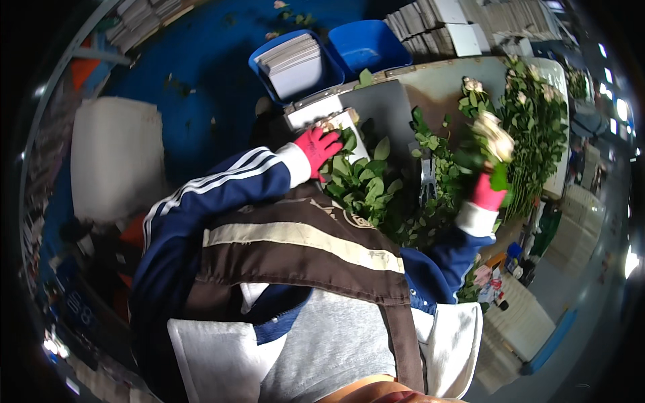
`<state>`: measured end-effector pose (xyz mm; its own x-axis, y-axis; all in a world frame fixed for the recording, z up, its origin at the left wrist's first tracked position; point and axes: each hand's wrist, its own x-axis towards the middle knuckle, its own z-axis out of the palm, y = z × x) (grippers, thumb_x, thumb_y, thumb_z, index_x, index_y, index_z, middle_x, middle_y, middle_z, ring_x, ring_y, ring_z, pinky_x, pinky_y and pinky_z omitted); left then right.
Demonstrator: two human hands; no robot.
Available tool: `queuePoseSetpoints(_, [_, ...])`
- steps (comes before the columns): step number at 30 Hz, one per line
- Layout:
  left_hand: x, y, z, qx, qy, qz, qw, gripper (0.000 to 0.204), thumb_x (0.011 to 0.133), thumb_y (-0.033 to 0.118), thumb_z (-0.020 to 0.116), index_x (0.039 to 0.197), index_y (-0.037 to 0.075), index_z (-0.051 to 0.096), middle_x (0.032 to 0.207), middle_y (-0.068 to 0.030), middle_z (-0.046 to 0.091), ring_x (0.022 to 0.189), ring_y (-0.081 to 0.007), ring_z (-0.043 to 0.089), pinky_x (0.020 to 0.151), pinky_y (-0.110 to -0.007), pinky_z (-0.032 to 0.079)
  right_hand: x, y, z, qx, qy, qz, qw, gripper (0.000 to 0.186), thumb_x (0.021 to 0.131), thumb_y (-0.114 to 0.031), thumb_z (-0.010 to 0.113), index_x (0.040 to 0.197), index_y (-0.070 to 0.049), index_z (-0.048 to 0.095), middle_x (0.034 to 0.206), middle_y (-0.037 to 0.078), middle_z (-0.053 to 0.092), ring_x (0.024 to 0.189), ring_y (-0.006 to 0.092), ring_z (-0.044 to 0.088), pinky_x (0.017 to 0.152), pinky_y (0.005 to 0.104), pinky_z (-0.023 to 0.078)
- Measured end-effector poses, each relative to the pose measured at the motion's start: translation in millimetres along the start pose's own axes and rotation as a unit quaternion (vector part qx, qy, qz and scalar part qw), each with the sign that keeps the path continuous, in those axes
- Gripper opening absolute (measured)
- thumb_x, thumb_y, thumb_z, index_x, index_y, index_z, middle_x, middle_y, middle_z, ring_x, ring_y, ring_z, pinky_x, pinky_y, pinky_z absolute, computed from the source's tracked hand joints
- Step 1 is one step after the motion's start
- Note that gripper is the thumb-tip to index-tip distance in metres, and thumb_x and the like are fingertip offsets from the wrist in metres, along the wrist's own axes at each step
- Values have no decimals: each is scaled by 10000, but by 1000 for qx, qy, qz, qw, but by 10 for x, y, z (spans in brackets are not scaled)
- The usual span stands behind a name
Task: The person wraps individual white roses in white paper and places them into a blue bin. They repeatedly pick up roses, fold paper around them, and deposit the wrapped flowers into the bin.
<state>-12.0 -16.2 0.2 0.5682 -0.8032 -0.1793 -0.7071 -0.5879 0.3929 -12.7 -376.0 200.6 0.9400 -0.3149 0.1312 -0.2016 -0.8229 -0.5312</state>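
My left hand (318, 152), in a pink glove, rests with its fingers apart at the edge of a bunch of leafy rose stems (366, 185). The bunch lies on a white cardboard sheet (355, 138), with a few pale rose heads partly hidden near my fingertips. My right hand (489, 193), also gloved in pink, is closed round the stem of cream roses (494, 138), blurred by motion; whether one or more stems are held, I cannot tell. It is over the right side of the table, beside a large pile of long-stemmed roses (534, 127).
Beyond the table's far edge stand a blue bin holding cardboard sheets (295, 60) and another blue bin (366, 46). Loose leafy stems (437, 151) lie mid-table. Stacked cardboard (430, 27) stands at the back, and a pale block-like thing (117, 158) is on the left.
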Motion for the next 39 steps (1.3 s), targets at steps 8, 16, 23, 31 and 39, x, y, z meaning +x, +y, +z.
queuePoseSetpoints(8, [91, 339, 37, 36, 5, -90, 995, 953, 620, 603, 733, 1397, 173, 386, 1416, -150, 364, 1166, -376, 401, 959, -492, 374, -893, 521, 2323, 157, -326, 221, 906, 429, 856, -363, 649, 1039, 25, 656, 895, 169, 687, 842, 272, 639, 773, 353, 473])
queuePoseSetpoints(16, [388, 345, 59, 119, -57, -120, 984, 774, 718, 614, 653, 1307, 141, 486, 1364, -123, 413, 1160, -339, 414, 958, -483, 366, -925, 88, 2036, 137, -173, 49, 974, 355, 857, -221, 684, 1112, 16, 615, 920, 146, 627, 883, 284, 607, 784, 365, 472])
queuePoseSetpoints(23, [381, 406, -20, 125, -69, -123, 982, 852, 733, 627, 629, 1372, 96, 440, 1404, -100, 402, 1208, -316, 404, 926, -447, 370, -1024, -32, 2125, 9, -131, -53, 990, 409, 865, -108, 593, 1273, -129, 574, 1045, 205, 532, 908, 378, 567, 769, 416, 473])
queuePoseSetpoints(31, [302, 456, 38, 16, 144, -24, 989, 896, 693, 610, 670, 1361, 64, 429, 1427, -142, 380, 1342, -408, 292, 1074, -517, 281, -1080, 297, 2367, -65, -191, -48, 978, 281, 815, -132, 624, 1094, -110, 650, 1073, 225, 573, 928, 414, 584, 778, 434, 488])
queuePoseSetpoints(39, [281, 206, 163, -21, 47, 51, 997, 905, 789, 595, 590, 1463, 70, 290, 1541, -159, 232, 1427, -332, 203, 1170, -443, 140, -942, 286, 2153, -14, -272, -19, 962, 407, 847, -201, 632, 1242, -112, 596, 1160, 214, 594, 1053, 383, 581, 898, 399, 475])
